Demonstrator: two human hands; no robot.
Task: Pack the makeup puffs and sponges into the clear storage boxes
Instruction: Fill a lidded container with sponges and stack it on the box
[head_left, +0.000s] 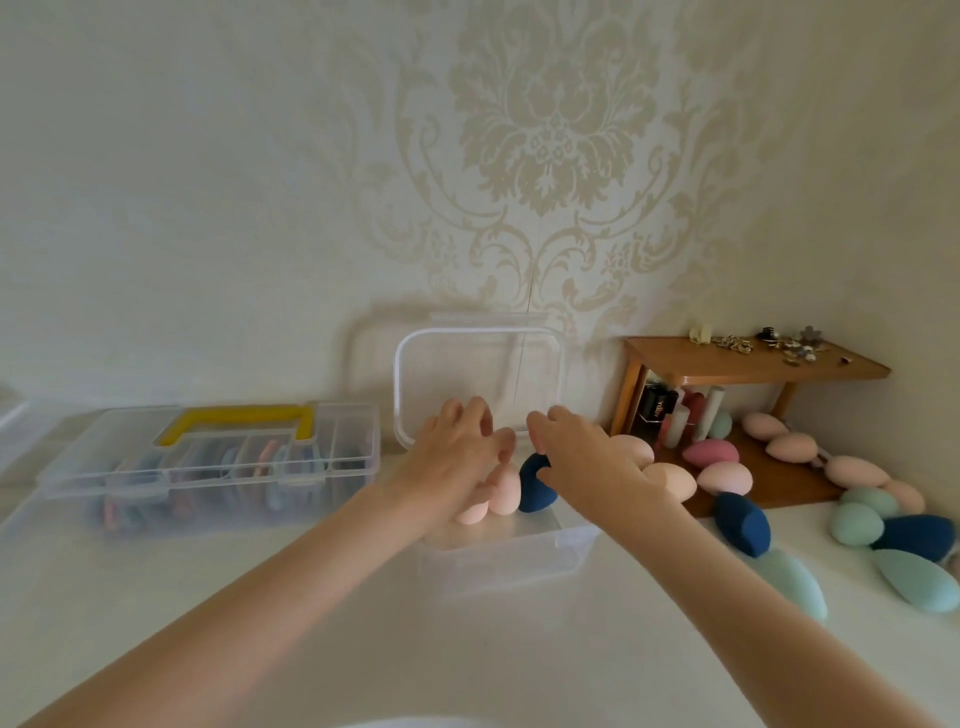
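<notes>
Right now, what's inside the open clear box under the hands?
Inside the open clear box: two peach sponges and a navy sponge. The left hand and right hand cover the rest.

Cream damask wallpaper (545, 156) fills the upper frame above a white worktop (467, 649); a small wooden shelf (753, 364) stands at right.

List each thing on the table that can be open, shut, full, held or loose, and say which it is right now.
clear box: open, a few sponges inside.
lid: off, leaning against the wall.
handled organizer: closed, filled.
navy sponge: in the box, right hand holding it.
peach sponges: in the box under the left hand.
loose sponges: unpacked, on the table.
</notes>
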